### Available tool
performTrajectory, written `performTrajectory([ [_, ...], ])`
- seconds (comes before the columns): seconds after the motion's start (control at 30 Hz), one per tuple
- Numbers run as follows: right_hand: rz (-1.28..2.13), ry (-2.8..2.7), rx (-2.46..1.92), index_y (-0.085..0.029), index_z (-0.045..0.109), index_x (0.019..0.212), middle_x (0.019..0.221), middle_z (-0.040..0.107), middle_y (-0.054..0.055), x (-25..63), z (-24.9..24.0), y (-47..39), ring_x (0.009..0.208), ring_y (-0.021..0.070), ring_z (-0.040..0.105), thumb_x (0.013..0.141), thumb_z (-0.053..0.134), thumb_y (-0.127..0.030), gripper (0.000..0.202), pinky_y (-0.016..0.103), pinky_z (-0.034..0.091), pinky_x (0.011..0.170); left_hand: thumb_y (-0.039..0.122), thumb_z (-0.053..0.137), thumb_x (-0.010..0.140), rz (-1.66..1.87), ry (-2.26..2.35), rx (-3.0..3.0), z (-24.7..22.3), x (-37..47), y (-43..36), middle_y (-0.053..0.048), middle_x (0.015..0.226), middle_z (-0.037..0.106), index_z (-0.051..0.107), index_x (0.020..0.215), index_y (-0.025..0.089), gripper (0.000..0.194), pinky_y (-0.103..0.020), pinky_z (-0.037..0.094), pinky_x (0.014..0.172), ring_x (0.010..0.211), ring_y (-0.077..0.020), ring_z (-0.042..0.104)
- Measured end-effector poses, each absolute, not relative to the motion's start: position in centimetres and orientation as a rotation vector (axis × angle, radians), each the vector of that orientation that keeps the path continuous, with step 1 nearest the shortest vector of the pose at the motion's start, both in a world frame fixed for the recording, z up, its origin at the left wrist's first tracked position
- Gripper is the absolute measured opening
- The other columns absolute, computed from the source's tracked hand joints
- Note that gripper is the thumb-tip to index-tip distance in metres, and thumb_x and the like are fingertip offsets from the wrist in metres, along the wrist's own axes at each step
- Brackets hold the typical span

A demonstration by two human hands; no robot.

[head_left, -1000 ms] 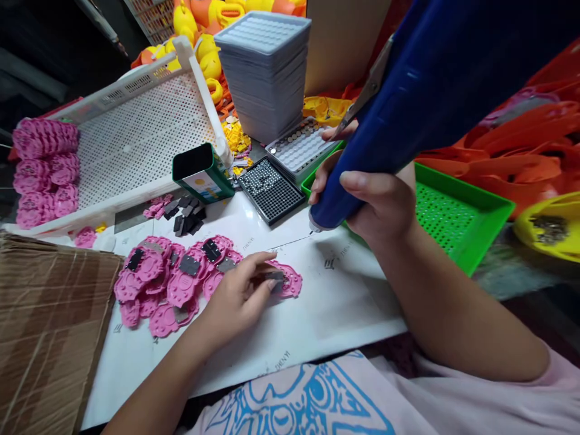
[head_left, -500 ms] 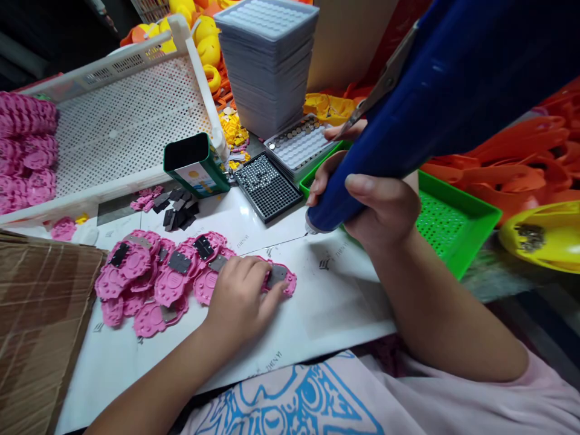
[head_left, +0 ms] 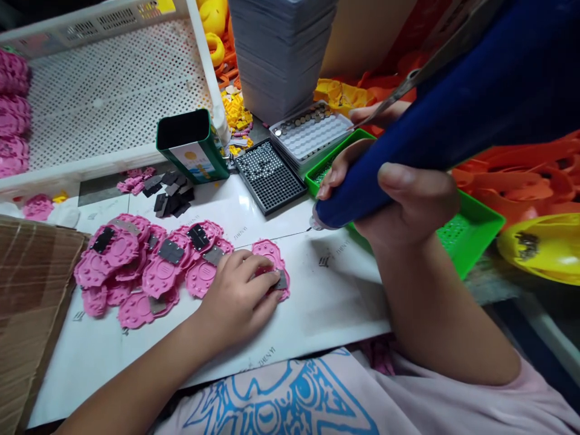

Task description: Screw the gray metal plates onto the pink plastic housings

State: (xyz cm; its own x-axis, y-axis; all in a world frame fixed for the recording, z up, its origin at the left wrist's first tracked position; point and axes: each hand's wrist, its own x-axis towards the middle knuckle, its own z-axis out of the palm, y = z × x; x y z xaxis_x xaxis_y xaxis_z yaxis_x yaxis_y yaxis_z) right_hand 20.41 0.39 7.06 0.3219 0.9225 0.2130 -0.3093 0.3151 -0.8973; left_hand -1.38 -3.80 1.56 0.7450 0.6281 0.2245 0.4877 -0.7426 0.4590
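Observation:
My left hand [head_left: 242, 296] has its fingers curled over a pink plastic part [head_left: 270, 249] with a small grey plate, holding it on the white sheet; the hand hides much of it. Left of the hand lies a heap of similar pink parts [head_left: 158, 272], some with grey or black plates. My right hand [head_left: 408, 199] grips a blue electric screwdriver [head_left: 362, 187] wrapped by thumb and fingers. Its thin bit points down and left above the sheet, apart from the pink part. A slim pointed metal tool [head_left: 399, 90] with a pivot runs along the screwdriver by the fingers.
Behind are a black screw tray [head_left: 278, 196], a green tin [head_left: 217, 148], loose dark plates [head_left: 174, 202], and stacked white trays [head_left: 281, 60]. A white crate [head_left: 113, 90] and cardboard box [head_left: 36, 302] stand left. Right are a green basket [head_left: 483, 232] and yellow bowl [head_left: 555, 266].
The pink part under my left hand has turned, and my fingers have closed farther over its grey plate. My right hand still holds the screwdriver above the sheet. The view has shifted.

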Motion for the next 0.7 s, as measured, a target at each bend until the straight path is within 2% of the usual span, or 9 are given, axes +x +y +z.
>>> performTrajectory([
  [0.13, 0.960, -0.904, -0.903, -0.026, 0.058, 0.087, 0.053, 0.056, -0.007, 20.5, 7.1, 0.2, 0.046, 0.0143, 0.055, 0.052, 0.066, -0.027, 0.035, 0.032, 0.047, 0.045, 0.019, 0.057, 0.091, 0.571, 0.845, 2.567, 1.5, -1.1, -3.8, -0.007, 0.089, 0.069, 0.068, 0.091, 0.017, 0.011, -0.041, 0.042, 0.079, 0.087, -0.0239, 0.053],
  [0.23, 0.950, -0.888, -0.888, -0.025, 0.058, 0.085, 0.077, 0.063, -0.004, 20.4, 7.3, 0.1, 0.050, 0.0118, 0.057, 0.051, 0.067, -0.026, 0.035, 0.032, 0.047, 0.046, 0.018, 0.058, 0.091, 0.574, 0.854, 2.550, 1.4, -1.1, -3.8, -0.007, 0.088, 0.068, 0.068, 0.090, 0.016, 0.010, -0.041, 0.042, 0.078, 0.086, -0.0228, 0.052],
  [0.33, 0.929, -0.866, -0.878, -0.024, 0.060, 0.080, 0.099, 0.063, -0.003, 20.3, 7.6, 0.1, 0.052, 0.0098, 0.059, 0.050, 0.066, -0.022, 0.030, 0.032, 0.047, 0.045, 0.018, 0.059, 0.091, 0.577, 0.855, 2.522, 1.3, -1.1, -3.8, -0.007, 0.087, 0.067, 0.067, 0.089, 0.016, 0.009, -0.040, 0.043, 0.079, 0.085, -0.0220, 0.053],
  [0.5, 0.917, -0.890, -0.937, -0.025, 0.061, 0.080, 0.097, 0.063, -0.002, 20.0, 7.8, 0.1, 0.050, 0.0096, 0.056, 0.051, 0.067, -0.026, 0.030, 0.033, 0.047, 0.045, 0.018, 0.059, 0.091, 0.579, 0.853, 2.493, 1.1, -1.1, -3.8, -0.007, 0.086, 0.067, 0.067, 0.088, 0.017, 0.009, -0.039, 0.045, 0.079, 0.084, -0.0214, 0.053],
  [0.7, 0.889, -0.901, -0.933, -0.024, 0.065, 0.076, 0.087, 0.066, -0.003, 19.8, 8.1, 0.2, 0.046, 0.0101, 0.055, 0.051, 0.064, -0.019, 0.026, 0.032, 0.047, 0.042, 0.018, 0.059, 0.091, 0.586, 0.860, 2.486, 1.0, -1.0, -3.8, -0.007, 0.087, 0.066, 0.067, 0.087, 0.016, 0.009, -0.040, 0.044, 0.081, 0.085, -0.0216, 0.053],
])
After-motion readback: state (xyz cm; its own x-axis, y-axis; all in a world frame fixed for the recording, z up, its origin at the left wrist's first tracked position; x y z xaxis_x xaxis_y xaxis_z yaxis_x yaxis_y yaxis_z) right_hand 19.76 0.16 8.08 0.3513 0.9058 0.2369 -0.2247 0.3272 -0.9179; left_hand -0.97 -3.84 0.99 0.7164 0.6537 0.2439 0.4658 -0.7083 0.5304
